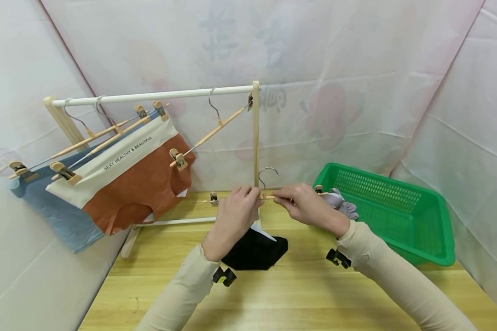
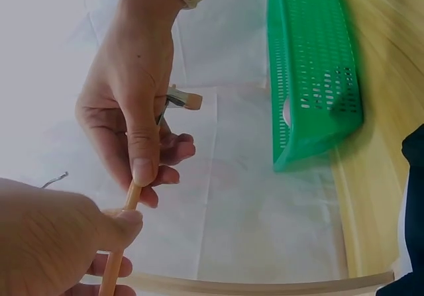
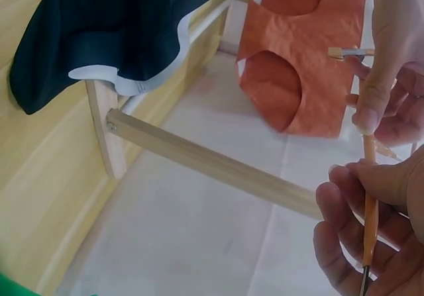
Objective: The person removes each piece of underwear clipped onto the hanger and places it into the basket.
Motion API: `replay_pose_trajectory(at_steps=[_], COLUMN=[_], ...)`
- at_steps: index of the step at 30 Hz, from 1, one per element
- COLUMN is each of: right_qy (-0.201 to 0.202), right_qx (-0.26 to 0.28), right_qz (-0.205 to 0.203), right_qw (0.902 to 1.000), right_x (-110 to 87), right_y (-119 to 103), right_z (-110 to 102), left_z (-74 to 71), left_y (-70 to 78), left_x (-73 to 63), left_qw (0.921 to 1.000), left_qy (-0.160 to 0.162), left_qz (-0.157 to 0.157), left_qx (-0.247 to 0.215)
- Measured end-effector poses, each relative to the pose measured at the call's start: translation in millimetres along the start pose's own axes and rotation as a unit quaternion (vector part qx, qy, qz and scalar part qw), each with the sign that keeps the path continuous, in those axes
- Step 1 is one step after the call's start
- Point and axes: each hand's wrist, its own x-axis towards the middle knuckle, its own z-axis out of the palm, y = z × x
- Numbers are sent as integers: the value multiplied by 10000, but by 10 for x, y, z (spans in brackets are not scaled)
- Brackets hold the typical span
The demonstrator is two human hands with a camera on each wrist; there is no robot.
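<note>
Both hands hold one wooden clip hanger level above the table. My left hand grips its bar left of the metal hook, thumb along the wood in the left wrist view. Just right of the hook, my right hand pinches the same bar between thumb and fingers. A clip shows beyond the left hand, another beyond the right. Nothing hangs from this hanger. Below the left hand, black underwear with a white waistband lies on the table, partly hidden by that hand.
A white-railed wooden rack stands at the left. On it hang orange underwear with a cream band, a blue garment and a bare clip hanger. At the right, a green basket has lavender fabric at its left side.
</note>
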Motion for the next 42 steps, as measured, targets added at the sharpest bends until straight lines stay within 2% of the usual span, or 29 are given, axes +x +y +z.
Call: replay_pose_trajectory(at_steps=[14, 21, 26, 30, 36, 42], right_qy=[195, 852, 940, 680, -78, -996], right_qx=[-37, -68, -54, -30, 36, 79], right_qz=[-28, -594, -912, -850, -212, 397], right_qw=[9998, 9946, 9914, 9941, 9997, 9942], right_x=[41, -38, -93, -141, -223, -255], right_y=[-106, -204, -261, -256, -186, -100], right_z=[87, 199, 376, 564, 851, 1128], left_z=[-12, -1, -1, -23, -41, -47], left_y=[-82, -205, -343, -434, -508, -554], left_x=[-23, -71, -131, -185, -242, -286], left_qw=[9995, 9986, 9974, 9958, 9946, 9944], left_qy=[6, -124, -27, -71, -187, -147], left_qz=[-316, -499, -716, -911, -1017, -1041], left_qx=[52, 97, 124, 79, -25, -28])
